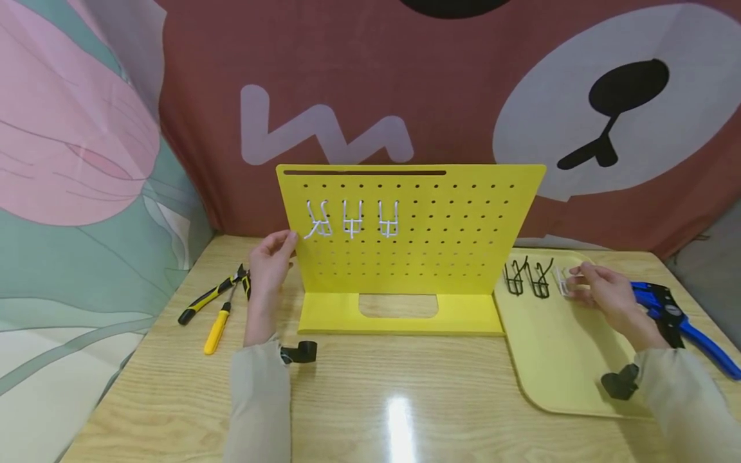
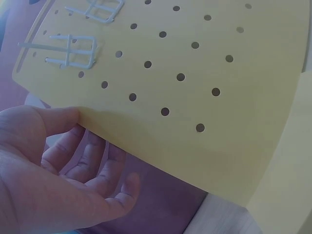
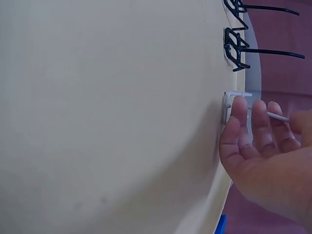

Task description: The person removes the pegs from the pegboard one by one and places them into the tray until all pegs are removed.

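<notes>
A yellow pegboard [image 1: 440,257] stands upright on its base, with three white pegboard hooks [image 1: 352,222] in its upper left holes. At the board's left edge, my left hand [image 1: 271,262] grips it, thumb [image 2: 63,119] on the front and fingers behind. On the right, my right hand [image 1: 608,292] is over a yellow tray [image 1: 556,360], its curled fingers holding a white hook [image 1: 561,281]. In the right wrist view that white hook [image 3: 234,93] touches the tray, its long prong between fingers and thumb. Two black hooks [image 1: 539,280] lie beside it in the tray.
Left of the board lie black-and-yellow pliers [image 1: 208,301] and a yellow-handled screwdriver [image 1: 217,329]. A blue hand tool [image 1: 703,337] lies by the tray's right side. Behind the wooden table [image 1: 370,399] hangs a printed cloth [image 1: 451,90].
</notes>
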A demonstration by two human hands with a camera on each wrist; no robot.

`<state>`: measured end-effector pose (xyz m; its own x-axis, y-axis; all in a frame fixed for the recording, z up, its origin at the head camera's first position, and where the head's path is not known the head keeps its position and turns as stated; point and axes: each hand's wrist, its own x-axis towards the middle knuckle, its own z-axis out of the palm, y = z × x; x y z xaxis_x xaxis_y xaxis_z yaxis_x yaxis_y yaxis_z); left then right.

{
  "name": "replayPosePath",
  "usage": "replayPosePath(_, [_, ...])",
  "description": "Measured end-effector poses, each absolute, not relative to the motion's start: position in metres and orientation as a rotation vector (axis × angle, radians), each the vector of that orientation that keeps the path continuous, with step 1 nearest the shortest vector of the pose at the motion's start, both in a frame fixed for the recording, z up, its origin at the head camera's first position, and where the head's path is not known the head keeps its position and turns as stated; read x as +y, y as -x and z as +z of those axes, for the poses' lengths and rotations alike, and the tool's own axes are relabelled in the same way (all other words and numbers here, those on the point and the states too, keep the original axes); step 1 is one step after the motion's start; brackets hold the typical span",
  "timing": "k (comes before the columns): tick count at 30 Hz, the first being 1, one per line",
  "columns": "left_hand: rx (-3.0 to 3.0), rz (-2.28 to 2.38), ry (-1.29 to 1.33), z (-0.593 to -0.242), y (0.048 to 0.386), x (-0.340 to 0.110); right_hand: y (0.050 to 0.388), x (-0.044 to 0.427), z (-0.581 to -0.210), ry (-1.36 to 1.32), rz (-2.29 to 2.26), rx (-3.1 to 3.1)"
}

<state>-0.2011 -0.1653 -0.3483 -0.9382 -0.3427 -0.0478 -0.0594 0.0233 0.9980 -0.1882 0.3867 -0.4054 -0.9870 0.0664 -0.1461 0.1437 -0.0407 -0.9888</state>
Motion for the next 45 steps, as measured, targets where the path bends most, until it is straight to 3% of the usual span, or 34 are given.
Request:
replayPosePath(12, [-2.100,-2.012,-0.437,-0.346,0.199,-0.165,0.184,0.373,-0.384,-0.213,-2.224,2.295])
replayPosePath(18, [-2.099,-2.019,-0.418,-0.346,0.199,-0.164,0.202,0.370,-0.386,-0.127,-2.309,2.386])
replayPosePath(29, [-2.089,-2.017,-0.428,-0.345,0.200,-0.164,0.165,0.255,-0.341,0.327,-2.328,2.296])
replayPosePath(45, [-2.093,-2.013,-0.405,-0.347,0.199,-0.164,0.173,0.153,-0.330,0.451,-2.188,2.293])
